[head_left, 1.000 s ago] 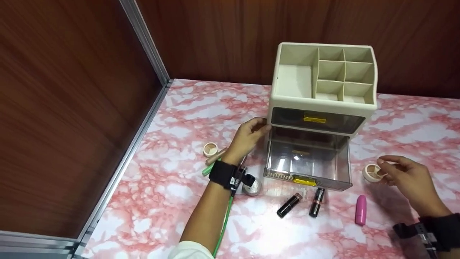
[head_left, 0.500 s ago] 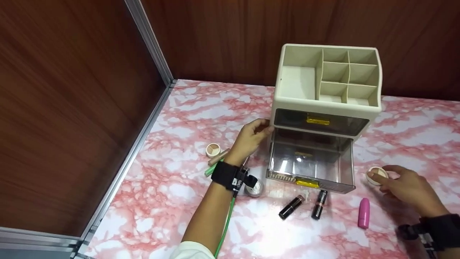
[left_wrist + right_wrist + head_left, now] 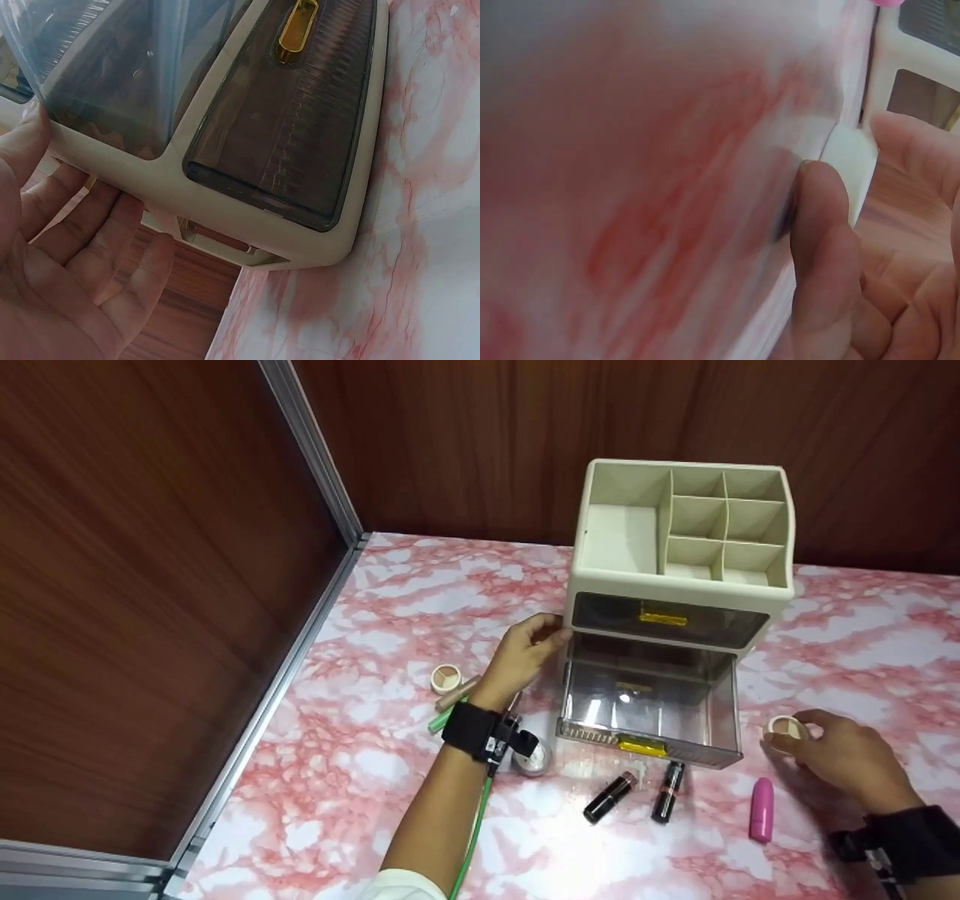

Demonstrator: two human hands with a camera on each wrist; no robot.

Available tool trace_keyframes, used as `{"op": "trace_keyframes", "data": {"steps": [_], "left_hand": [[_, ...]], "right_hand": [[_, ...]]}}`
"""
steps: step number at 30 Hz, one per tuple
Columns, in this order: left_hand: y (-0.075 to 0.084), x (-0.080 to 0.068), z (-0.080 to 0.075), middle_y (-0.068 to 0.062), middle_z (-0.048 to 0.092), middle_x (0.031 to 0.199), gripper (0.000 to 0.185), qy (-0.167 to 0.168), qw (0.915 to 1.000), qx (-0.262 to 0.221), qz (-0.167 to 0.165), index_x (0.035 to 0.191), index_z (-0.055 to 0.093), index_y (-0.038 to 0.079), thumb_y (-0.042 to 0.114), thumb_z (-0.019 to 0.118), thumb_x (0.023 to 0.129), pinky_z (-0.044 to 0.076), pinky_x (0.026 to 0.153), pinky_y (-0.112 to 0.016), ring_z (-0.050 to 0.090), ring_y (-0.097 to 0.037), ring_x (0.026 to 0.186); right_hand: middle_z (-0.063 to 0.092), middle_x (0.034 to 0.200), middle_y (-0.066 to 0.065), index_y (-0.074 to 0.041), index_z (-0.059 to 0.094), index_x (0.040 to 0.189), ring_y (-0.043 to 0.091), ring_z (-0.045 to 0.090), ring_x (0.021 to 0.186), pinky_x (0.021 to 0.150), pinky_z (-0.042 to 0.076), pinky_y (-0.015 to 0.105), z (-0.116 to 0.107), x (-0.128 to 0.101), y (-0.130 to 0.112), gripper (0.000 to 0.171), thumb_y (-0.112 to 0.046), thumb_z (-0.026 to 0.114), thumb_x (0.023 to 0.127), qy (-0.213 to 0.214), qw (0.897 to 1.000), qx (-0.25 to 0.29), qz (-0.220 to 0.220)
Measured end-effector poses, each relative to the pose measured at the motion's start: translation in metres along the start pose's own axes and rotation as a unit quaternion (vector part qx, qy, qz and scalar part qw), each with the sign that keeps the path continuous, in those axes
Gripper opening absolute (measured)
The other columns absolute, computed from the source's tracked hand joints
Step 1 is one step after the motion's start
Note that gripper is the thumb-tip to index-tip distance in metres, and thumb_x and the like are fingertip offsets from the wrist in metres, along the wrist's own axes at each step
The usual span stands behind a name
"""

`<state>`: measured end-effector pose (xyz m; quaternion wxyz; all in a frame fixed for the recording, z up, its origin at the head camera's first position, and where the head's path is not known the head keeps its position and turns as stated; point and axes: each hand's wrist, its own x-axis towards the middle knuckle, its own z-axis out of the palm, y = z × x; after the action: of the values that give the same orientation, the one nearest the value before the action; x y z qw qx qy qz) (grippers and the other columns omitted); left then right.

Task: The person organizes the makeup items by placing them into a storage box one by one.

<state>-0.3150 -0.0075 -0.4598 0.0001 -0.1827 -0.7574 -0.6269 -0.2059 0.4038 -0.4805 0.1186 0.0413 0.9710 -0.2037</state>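
A cream desk organizer [image 3: 679, 585] stands at the back of the pink marble table [image 3: 390, 780]. Its lower clear drawer [image 3: 645, 701] is pulled out and looks bare; the upper drawer [image 3: 667, 619] is closed. My left hand [image 3: 532, 641] rests with fairly straight fingers against the organizer's left side [image 3: 247, 225], palm [image 3: 67, 247] facing it. To the drawer's right, my right hand [image 3: 829, 742] pinches a small round cream compact [image 3: 785, 727] down at the tabletop. The right wrist view is blurred, showing only my thumb [image 3: 821, 225] over the marble.
Two dark lipsticks [image 3: 609, 797] [image 3: 667, 791] and a pink tube [image 3: 761, 810] lie in front of the drawer. A silver jar [image 3: 534, 757], another compact [image 3: 446, 677], a beige tube [image 3: 457, 692] and a green tube [image 3: 439, 720] sit by my left wrist. Wooden walls border the left and back.
My right hand has come down with the round compact from just above the table to its surface. The left hand stays against the organizer.
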Motion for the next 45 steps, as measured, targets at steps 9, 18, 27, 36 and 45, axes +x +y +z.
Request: {"op": "trace_keyframes", "data": {"steps": [9, 18, 27, 36, 45], "left_hand": [[-0.001, 0.000, 0.000, 0.003, 0.068, 0.105, 0.026, -0.005, 1.0000, 0.003, 0.008, 0.111, 0.067, 0.007, 0.027, 0.065, 0.094, 0.048, 0.089, -0.026, 0.061, -0.011, 0.098], [0.000, -0.001, -0.002, 0.004, 0.067, 0.104, 0.028, -0.005, 0.9999, 0.011, 0.003, 0.110, 0.067, 0.010, 0.032, 0.064, 0.094, 0.048, 0.089, -0.026, 0.061, -0.011, 0.097], [0.011, -0.005, 0.000, -0.003, 0.067, 0.108, 0.025, 0.002, 0.9999, 0.006, -0.015, 0.112, 0.066, 0.004, 0.023, 0.064, 0.095, 0.047, 0.090, -0.026, 0.060, -0.012, 0.099], [0.037, -0.013, -0.004, -0.005, 0.067, 0.107, 0.024, 0.000, 0.9999, 0.003, -0.017, 0.111, 0.065, 0.001, 0.018, 0.063, 0.095, 0.047, 0.090, -0.025, 0.060, -0.013, 0.098], [0.009, -0.004, -0.002, 0.003, 0.067, 0.108, 0.030, -0.002, 0.9999, 0.015, -0.009, 0.113, 0.066, 0.008, 0.032, 0.063, 0.094, 0.047, 0.090, -0.025, 0.060, -0.010, 0.100]], "right_hand": [[0.065, 0.105, 0.028, 0.009, 0.049, 0.131, 0.052, 0.058, 0.094, 0.068, 0.045, 0.055, -0.005, -0.007, -0.007, 0.088, -0.068, 0.052, 0.089, 0.017, 1.000, 0.012, 0.003], [0.071, 0.073, 0.006, 0.003, 0.053, 0.131, 0.019, 0.065, 0.058, 0.049, 0.040, 0.031, -0.037, -0.032, -0.046, 0.077, -0.060, 0.061, 0.088, 0.092, 0.993, 0.073, -0.024], [0.070, 0.067, 0.002, -0.001, 0.059, 0.127, 0.007, 0.060, 0.049, 0.056, 0.035, 0.023, -0.057, -0.055, -0.099, 0.062, -0.046, 0.072, 0.086, 0.201, 0.972, 0.073, -0.097], [0.059, 0.058, -0.009, -0.009, 0.069, 0.104, 0.007, 0.045, 0.043, 0.044, 0.032, 0.024, -0.049, -0.068, -0.129, 0.038, -0.036, 0.079, 0.079, 0.292, 0.938, 0.024, -0.187], [0.057, 0.057, -0.010, -0.007, 0.067, 0.105, 0.006, 0.044, 0.042, 0.043, 0.037, 0.032, -0.043, -0.073, -0.154, 0.038, -0.029, 0.081, 0.077, 0.297, 0.919, 0.003, -0.259]]}}
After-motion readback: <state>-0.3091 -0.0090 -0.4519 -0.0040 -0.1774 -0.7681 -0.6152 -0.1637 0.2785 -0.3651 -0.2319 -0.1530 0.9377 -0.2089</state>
